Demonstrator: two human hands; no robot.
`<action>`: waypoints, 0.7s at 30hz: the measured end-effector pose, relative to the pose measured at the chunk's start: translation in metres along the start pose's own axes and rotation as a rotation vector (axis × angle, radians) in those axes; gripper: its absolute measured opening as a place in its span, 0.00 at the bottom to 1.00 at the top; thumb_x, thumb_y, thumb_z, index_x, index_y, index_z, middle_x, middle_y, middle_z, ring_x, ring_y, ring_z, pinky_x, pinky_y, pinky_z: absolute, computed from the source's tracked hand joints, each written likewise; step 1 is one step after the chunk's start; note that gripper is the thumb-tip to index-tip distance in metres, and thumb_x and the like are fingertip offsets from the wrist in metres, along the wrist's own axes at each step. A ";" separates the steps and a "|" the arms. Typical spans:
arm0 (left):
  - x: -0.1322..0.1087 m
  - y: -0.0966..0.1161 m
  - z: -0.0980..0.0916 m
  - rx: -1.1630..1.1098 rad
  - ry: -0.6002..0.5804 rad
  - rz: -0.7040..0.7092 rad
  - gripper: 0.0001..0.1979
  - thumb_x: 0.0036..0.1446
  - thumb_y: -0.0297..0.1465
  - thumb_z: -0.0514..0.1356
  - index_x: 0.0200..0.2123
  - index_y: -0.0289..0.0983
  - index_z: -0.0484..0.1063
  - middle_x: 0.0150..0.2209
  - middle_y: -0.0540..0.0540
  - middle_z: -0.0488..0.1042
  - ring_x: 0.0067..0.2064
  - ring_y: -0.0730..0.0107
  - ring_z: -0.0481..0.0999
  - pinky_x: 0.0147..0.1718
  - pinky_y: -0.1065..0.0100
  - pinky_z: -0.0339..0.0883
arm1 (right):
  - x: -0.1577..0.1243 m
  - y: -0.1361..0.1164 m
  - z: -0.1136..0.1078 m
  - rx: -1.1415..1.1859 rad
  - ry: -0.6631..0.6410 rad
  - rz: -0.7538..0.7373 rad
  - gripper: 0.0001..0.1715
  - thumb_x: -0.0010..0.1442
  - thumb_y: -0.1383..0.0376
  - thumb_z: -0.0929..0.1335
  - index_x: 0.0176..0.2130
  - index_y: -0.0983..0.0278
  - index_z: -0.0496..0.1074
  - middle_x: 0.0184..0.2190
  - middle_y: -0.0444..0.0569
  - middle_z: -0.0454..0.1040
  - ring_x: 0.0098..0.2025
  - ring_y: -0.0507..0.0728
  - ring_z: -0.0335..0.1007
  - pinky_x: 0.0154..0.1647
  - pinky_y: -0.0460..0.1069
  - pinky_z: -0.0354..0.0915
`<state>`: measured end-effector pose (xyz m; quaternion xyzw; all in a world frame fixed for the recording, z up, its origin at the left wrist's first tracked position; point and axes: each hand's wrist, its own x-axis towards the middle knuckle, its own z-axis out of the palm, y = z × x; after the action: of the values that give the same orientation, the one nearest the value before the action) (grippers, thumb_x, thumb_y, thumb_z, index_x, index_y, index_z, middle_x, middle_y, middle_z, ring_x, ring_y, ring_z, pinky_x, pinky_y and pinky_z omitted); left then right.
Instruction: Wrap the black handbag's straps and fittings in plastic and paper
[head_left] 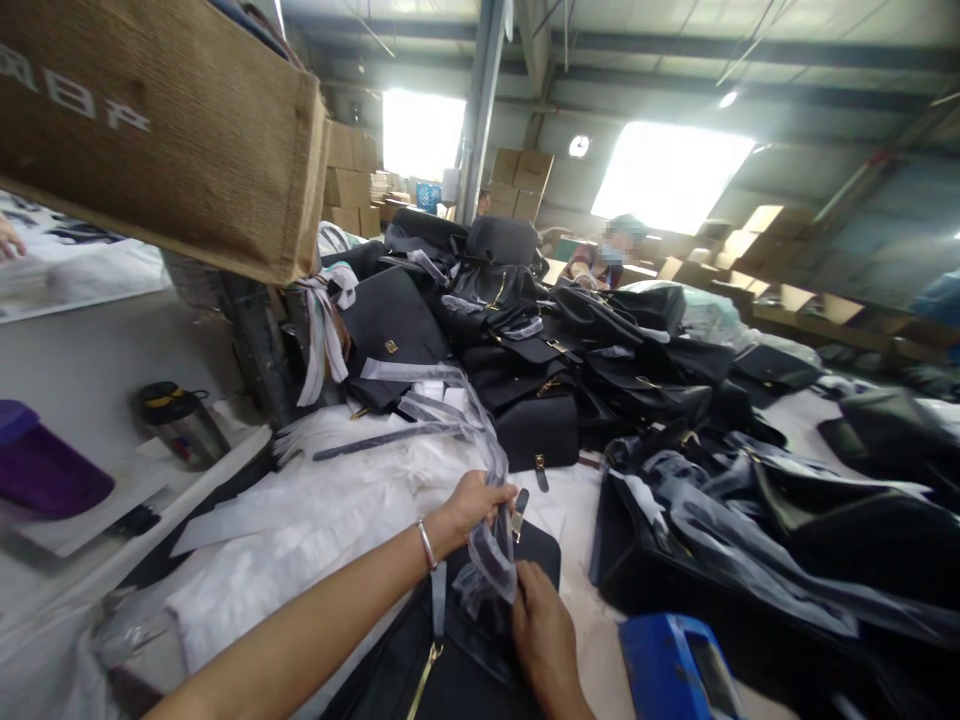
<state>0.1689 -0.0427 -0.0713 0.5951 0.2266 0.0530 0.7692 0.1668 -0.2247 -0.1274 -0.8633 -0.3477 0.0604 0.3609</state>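
Observation:
A black bag (472,668) with a gold zip lies in front of me on the white-covered table. My left hand (472,508), a bracelet at its wrist, is closed on a long clear plastic strip (491,555) above the bag. Lower down, my right hand (544,625) is closed on the same strip, close to the bag's top. The strip's far part runs up and left over the white sheets. A black flap with a gold clasp (517,522) shows just beyond my hands. My right fingertips are partly hidden.
Many black bags (525,370) are heaped ahead. An open black bag (675,560) with plastic wrap and a blue device (679,665) sit to the right. White sheets (300,530) spread leftward. A flask (180,425) and purple container (49,460) stand left. A brown fabric bag (187,140) hangs upper left. A person (596,262) is behind the heap.

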 end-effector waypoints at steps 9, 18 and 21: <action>0.004 0.005 0.008 -0.005 0.145 0.042 0.09 0.50 0.31 0.66 0.25 0.32 0.71 0.19 0.47 0.75 0.14 0.78 0.64 0.14 0.75 0.54 | -0.020 -0.004 -0.014 -0.367 -0.120 0.034 0.13 0.67 0.67 0.58 0.34 0.61 0.67 0.31 0.47 0.73 0.32 0.58 0.73 0.31 0.49 0.60; 0.003 0.000 0.007 -0.171 0.097 -0.057 0.13 0.54 0.36 0.64 0.26 0.31 0.71 0.13 0.54 0.65 0.13 0.82 0.52 0.15 0.74 0.53 | -0.022 0.012 -0.015 -0.494 -0.254 -0.099 0.12 0.65 0.68 0.60 0.36 0.60 0.72 0.33 0.49 0.76 0.34 0.58 0.75 0.30 0.47 0.61; 0.006 0.004 0.005 -0.170 0.035 -0.089 0.15 0.55 0.38 0.63 0.25 0.31 0.73 0.10 0.59 0.53 0.13 0.79 0.51 0.15 0.73 0.54 | -0.017 0.028 -0.008 -0.408 -0.266 -0.157 0.10 0.60 0.68 0.63 0.34 0.57 0.74 0.33 0.46 0.77 0.32 0.57 0.75 0.30 0.45 0.63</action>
<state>0.1769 -0.0437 -0.0683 0.5160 0.2611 0.0482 0.8144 0.1721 -0.2542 -0.1429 -0.8730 -0.4630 0.0738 0.1341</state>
